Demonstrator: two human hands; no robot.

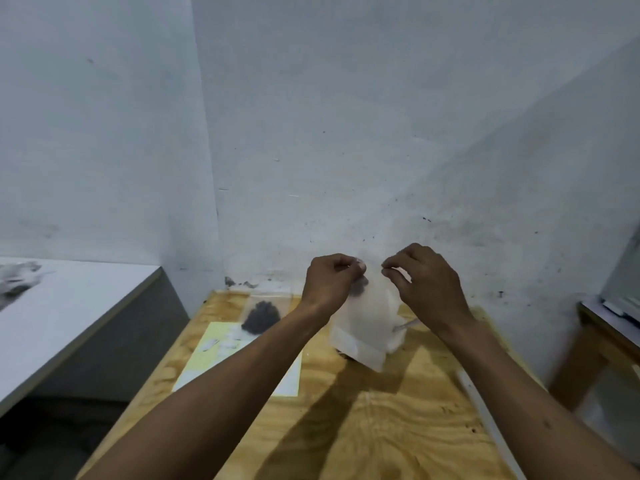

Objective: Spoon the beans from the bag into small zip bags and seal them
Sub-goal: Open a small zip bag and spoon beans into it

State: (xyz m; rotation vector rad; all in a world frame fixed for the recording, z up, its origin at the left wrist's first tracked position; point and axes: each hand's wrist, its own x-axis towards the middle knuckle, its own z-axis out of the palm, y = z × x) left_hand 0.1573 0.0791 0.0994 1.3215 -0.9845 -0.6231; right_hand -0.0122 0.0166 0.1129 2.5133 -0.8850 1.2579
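Both hands, left hand [330, 282] and right hand [424, 284], pinched the small zip bag [369, 306] top with curled fingers, held upright, probably so the beans [360, 287] stayed in.

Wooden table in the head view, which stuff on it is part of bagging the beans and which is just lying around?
Part of the job:
small zip bag, pinched at its top by the left hand and right hand
white bag beneath it
spoon
filled zip bag of dark beans

Lying about:
yellow sheet
white strip along the wooden table edge
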